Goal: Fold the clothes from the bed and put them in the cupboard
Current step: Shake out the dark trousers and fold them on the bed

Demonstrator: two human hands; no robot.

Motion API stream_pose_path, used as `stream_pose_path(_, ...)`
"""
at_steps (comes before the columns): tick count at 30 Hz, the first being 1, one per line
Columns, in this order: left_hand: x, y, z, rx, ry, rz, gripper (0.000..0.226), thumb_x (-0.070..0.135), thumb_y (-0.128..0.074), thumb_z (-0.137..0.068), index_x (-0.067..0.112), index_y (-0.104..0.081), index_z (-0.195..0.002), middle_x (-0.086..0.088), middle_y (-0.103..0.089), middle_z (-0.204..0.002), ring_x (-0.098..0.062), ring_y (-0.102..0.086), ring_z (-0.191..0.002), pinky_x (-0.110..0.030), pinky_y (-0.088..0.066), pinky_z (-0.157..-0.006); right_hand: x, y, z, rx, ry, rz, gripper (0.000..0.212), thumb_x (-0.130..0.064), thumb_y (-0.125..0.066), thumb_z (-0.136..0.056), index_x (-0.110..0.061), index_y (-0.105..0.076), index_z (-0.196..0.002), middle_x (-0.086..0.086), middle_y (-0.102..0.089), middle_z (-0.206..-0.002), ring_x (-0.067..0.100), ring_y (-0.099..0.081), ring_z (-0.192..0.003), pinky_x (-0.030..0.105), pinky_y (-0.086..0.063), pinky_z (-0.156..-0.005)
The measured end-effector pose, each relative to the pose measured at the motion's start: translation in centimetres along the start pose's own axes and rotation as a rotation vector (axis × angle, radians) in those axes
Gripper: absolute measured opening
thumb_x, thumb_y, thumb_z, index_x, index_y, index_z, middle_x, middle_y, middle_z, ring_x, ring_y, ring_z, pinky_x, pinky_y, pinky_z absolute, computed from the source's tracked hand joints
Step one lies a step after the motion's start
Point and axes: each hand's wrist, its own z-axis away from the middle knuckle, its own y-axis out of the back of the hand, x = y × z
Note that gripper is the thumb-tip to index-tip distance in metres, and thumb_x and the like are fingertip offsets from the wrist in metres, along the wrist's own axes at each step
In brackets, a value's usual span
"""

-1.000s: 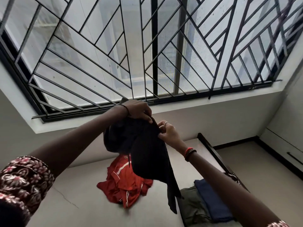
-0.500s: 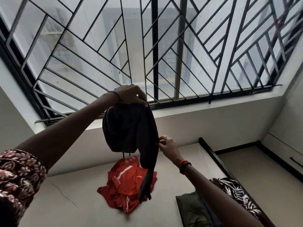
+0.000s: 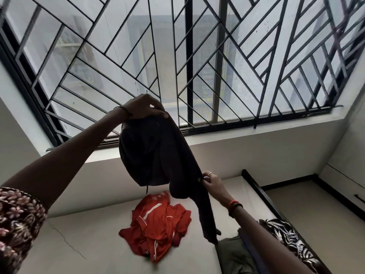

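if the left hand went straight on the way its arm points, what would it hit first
Probably the window grille: the left hand, gripping the top of the dark garment, points up toward the bars with nothing visible between. Depth is unclear, so this is a guess.

Left hand raised high at arm's length, curled in a grip, right hand lower, pinching

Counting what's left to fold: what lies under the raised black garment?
Under the black garment, a red shirt with white stripes lies on the pale mattress. The garment's hanging tip hides part of an olive cloth.
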Motion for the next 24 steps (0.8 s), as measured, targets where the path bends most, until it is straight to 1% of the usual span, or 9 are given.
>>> stream_pose_path(4, -2.4, -0.7, 0.5, 0.022, 0.088, 0.029, 0.011, 0.037, -0.075, -0.076, 0.026, -0.072, -0.078, 0.007, -0.068, -0.077, -0.013, -0.062, -0.087, -0.033, -0.047, -0.085, -0.5, 3.4, 0.9, -0.117, -0.086, -0.347, 0.008, -0.008, -0.065, -0.087, -0.005, -0.063, -0.094, 0.006, -0.068, -0.084, 0.011, -0.065, -0.075, 0.023, -0.053, -0.069)
stream_pose_path(7, -4.2, -2.5, 1.1, -0.017, 0.167, 0.040, 0.019, 0.032, -0.074, -0.078, 0.025, -0.074, -0.095, 0.006, -0.069, -0.083, -0.014, -0.063, -0.094, -0.034, -0.046, -0.092, -1.8, 5.0, 0.9, -0.117, -0.068, -0.444, 0.019, -0.010, -0.068, -0.084, 0.001, -0.066, -0.099, 0.009, -0.068, -0.089, 0.016, -0.064, -0.081, 0.026, -0.053, -0.074)
stream_pose_path(10, -5.0, -5.0, 1.8, -0.046, 0.194, 0.088, 0.032, 0.027, -0.074, -0.078, 0.025, -0.070, -0.109, 0.007, -0.072, -0.091, -0.012, -0.062, -0.103, -0.036, -0.043, -0.099, -3.9, 5.2, 0.3, -0.150, -0.035, -0.470, 0.012, -0.013, -0.070, -0.083, -0.005, -0.068, -0.091, 0.004, -0.068, -0.083, 0.012, -0.064, -0.076, 0.021, -0.053, -0.069)
stream_pose_path(12, -5.0, -7.2, 2.5, -0.068, 0.182, 0.154, 0.026, 0.025, -0.076, -0.076, 0.030, -0.072, -0.101, 0.016, -0.072, -0.092, -0.005, -0.064, -0.099, -0.034, -0.045, -0.100, -5.2, 4.7, -0.2, -0.180, -0.012, -0.430, 0.007, -0.012, -0.070, -0.083, -0.008, -0.067, -0.087, 0.001, -0.066, -0.078, 0.008, -0.061, -0.072, 0.017, -0.050, -0.065)
stream_pose_path(14, -4.6, -9.4, 3.5, -0.121, 0.138, 0.238, 0.025, 0.028, -0.078, -0.072, 0.047, -0.071, -0.086, 0.028, -0.068, -0.087, 0.008, -0.063, -0.092, -0.032, -0.046, -0.100, -6.2, 3.9, -0.5, -0.207, -0.009, -0.384, 0.006, -0.010, -0.070, -0.083, -0.007, -0.065, -0.085, 0.000, -0.062, -0.075, 0.007, -0.058, -0.069, 0.015, -0.048, -0.064)
stream_pose_path(16, -3.7, -11.5, 4.4, -0.147, 0.115, 0.351, 0.027, 0.027, -0.075, -0.072, 0.051, -0.071, -0.082, 0.016, -0.071, -0.098, 0.005, -0.063, -0.098, -0.029, -0.045, -0.101, -6.9, 3.2, -0.8, -0.237, -0.003, -0.356, 0.008, -0.010, -0.071, -0.082, -0.006, -0.064, -0.085, 0.001, -0.061, -0.075, 0.007, -0.056, -0.068, 0.015, -0.047, -0.063)
stream_pose_path(19, -1.9, -14.5, 4.9, -0.232, 0.069, 0.462, 0.029, 0.021, -0.071, -0.079, 0.032, -0.070, -0.106, 0.010, -0.066, -0.115, 0.006, -0.057, -0.110, -0.018, -0.040, -0.103, -7.5, 2.5, -0.9, -0.335, -0.001, -0.297, 0.005, -0.012, -0.072, -0.082, -0.011, -0.067, -0.084, 0.000, -0.064, -0.077, 0.007, -0.059, -0.070, 0.016, -0.049, -0.066)
stream_pose_path(22, -0.3, -16.1, 5.0, -0.336, 0.043, 0.528, 0.034, 0.017, -0.066, -0.085, 0.020, -0.064, -0.119, 0.026, -0.064, -0.106, 0.013, -0.056, -0.104, -0.006, -0.039, -0.091, -7.8, 2.5, -0.8, -0.397, 0.016, -0.256, 0.008, -0.010, -0.072, -0.081, -0.009, -0.071, -0.089, 0.005, -0.069, -0.088, 0.010, -0.062, -0.080, 0.020, -0.049, -0.078)
stream_pose_path(24, 0.1, -16.6, 5.1, -0.372, 0.079, 0.594, 0.034, 0.014, -0.065, -0.086, 0.012, -0.063, -0.120, 0.026, -0.067, -0.100, 0.012, -0.058, -0.100, -0.005, -0.040, -0.087, -7.9, 3.0, -0.5, -0.362, 0.018, -0.276, 0.012, -0.008, -0.071, -0.081, -0.005, -0.071, -0.093, 0.008, -0.069, -0.091, 0.011, -0.062, -0.083, 0.020, -0.049, -0.080)
